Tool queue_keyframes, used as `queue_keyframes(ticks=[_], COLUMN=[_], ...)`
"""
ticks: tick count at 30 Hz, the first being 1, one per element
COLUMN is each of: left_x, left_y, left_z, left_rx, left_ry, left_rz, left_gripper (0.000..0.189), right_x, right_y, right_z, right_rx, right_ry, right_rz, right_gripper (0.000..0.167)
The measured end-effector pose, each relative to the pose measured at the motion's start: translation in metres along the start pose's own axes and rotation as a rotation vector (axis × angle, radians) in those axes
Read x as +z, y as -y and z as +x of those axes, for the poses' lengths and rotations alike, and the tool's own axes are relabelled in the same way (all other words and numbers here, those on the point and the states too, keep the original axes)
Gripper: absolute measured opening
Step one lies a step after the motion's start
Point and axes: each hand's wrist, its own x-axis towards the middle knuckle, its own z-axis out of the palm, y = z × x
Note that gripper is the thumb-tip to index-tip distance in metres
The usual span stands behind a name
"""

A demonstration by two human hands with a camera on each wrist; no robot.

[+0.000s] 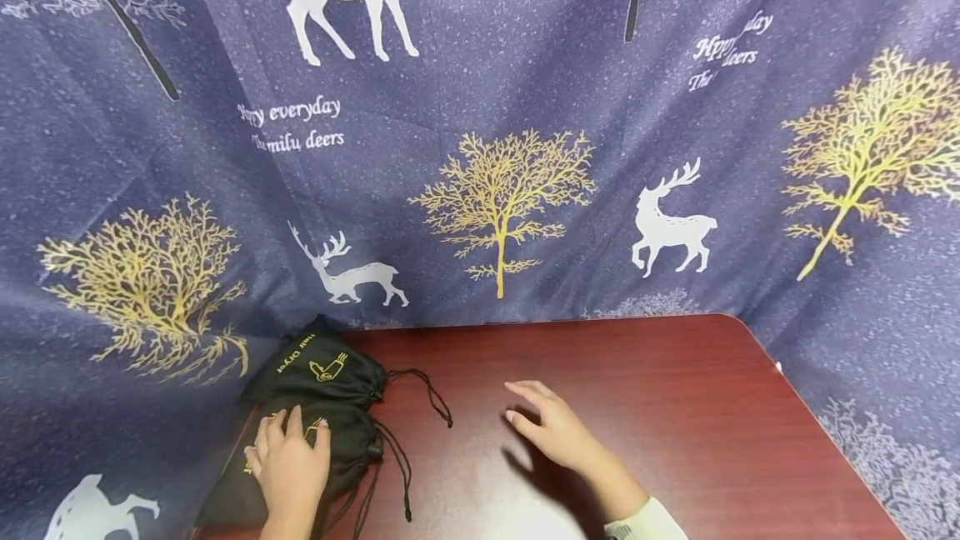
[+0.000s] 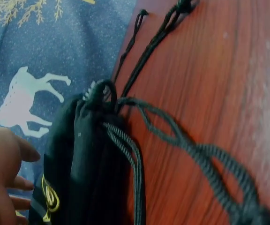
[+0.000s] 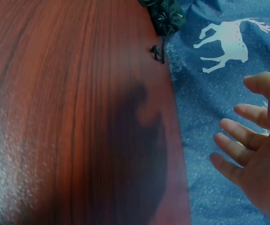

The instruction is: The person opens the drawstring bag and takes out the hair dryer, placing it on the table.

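Two black drawstring bags lie one behind the other at the table's left side. The back bag (image 1: pixel 300 369) carries yellow "Hair Dryer" lettering and a dryer picture. Over the front bag (image 1: pixel 348 448) is my left hand (image 1: pixel 291 461), its fingers spread and partly covering the yellow print. Beside that bag (image 2: pixel 97 164), the left wrist view shows the fingers (image 2: pixel 27 150) extended; whether they touch the cloth I cannot tell. My right hand (image 1: pixel 558 432) hovers above the middle of the table, fingers loosely extended, holding nothing. Its shadow falls on the wood below.
The reddish-brown wooden table (image 1: pixel 637 390) has a rounded far right corner. Behind and beside it hangs a blue-purple cloth (image 1: pixel 525 82) printed with white deer and yellow trees. Black cords (image 1: pixel 431 394) trail from the bags to the right across the tabletop.
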Motion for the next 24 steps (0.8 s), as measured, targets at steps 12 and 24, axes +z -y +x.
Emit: queue_keyframes(ticks=[12, 24], left_x=[-0.009, -0.011], left_y=[0.018, 0.024], left_z=[0.007, 0.010], left_rx=[-0.080, -0.113], left_ry=[0.056, 0.053], left_rz=[0.048, 0.044], left_gripper=[0.061, 0.062], right_x=[0.007, 0.019], right_y=[0.000, 0.002], right_z=[0.001, 0.002], right_rx=[-0.006, -0.044], right_ry=[0.027, 0.051], right_rz=[-0.001, -0.019], right_gripper=[0.048, 0.049])
